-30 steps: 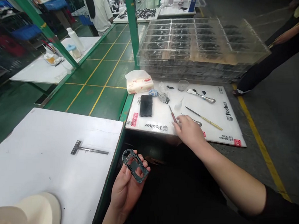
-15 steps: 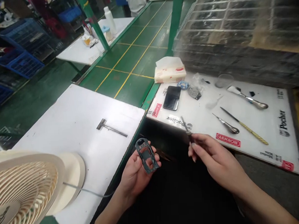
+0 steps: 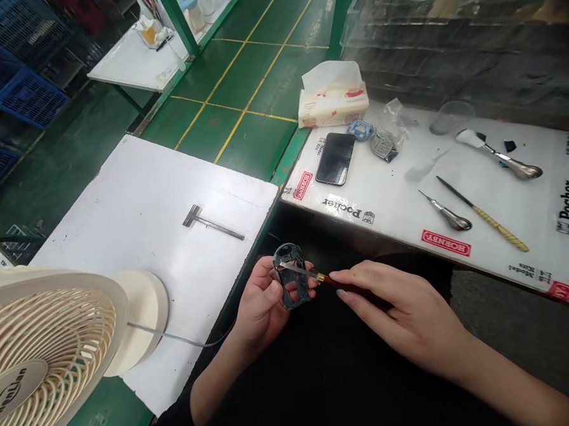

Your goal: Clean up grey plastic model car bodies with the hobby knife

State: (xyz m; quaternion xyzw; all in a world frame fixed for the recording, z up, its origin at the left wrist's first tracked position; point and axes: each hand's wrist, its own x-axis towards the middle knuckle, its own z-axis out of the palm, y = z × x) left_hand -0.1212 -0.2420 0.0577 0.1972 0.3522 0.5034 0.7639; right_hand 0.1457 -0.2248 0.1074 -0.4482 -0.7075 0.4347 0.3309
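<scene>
Red handle [image 3: 336,283] partly hidden by right hand [image 3: 406,308]

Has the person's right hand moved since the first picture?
Yes: the right hand has moved left, off the near edge of the printed white board, to the dark car-shaped frame in the left hand.

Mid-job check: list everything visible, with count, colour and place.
Hollow frame: 1, dark grey, centre
Thin tool: 1, silver and red, over frame
T-shaped tool: 1, silver, left white board
Round slatted fan: 1, cream, lower left
Rectangular phone: 1, black, right white board
Tissue pack: 1, cream, behind phone
Patterned object: 1, blue, beside phone
Pointed metal tool: 1, silver, right
Slender rod: 1, dark and yellow, right
Spatula: 1, white and silver, right
Round cup: 1, transparent, right board
Openwork crates: several, blue, upper left
Stacked trays: uncountable, clear, upper right
Left hand: 1, bare, on frame
Right hand: 1, bare, on thin tool
</scene>
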